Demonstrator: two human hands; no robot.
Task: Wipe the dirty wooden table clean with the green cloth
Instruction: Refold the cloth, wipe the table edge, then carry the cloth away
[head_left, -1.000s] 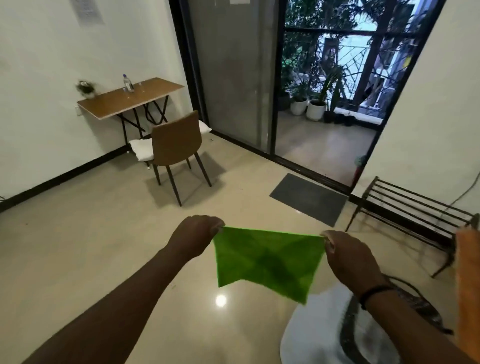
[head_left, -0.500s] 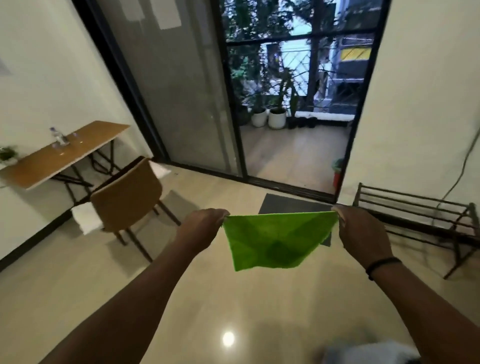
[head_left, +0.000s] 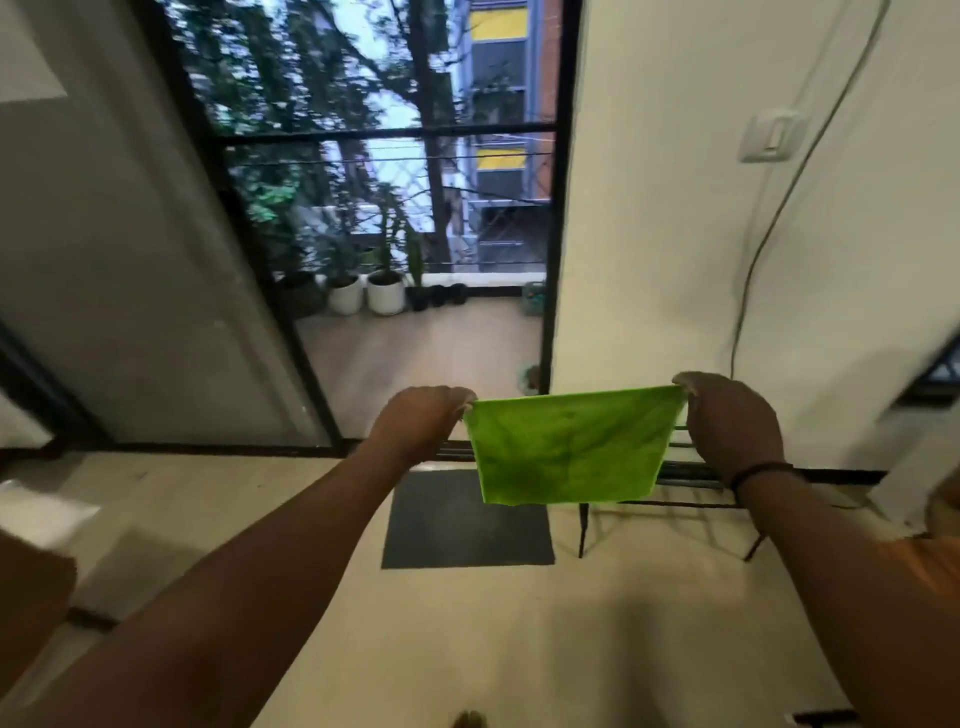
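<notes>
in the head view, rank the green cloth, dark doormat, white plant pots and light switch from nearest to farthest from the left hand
1. green cloth, pinched at its corner by the left hand
2. dark doormat, on the floor just below
3. white plant pots, out on the balcony
4. light switch, high on the right wall

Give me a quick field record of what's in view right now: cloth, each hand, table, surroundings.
cloth: green cloth held up in the air, spread flat, hanging from its top edge
left hand: left hand pinches the cloth's top left corner
right hand: right hand pinches the top right corner; dark band on the wrist
table: wooden table not in view; wiping not begun
ahead: glass door with potted plants beyond
floor: dark mat beside a metal rack
</notes>
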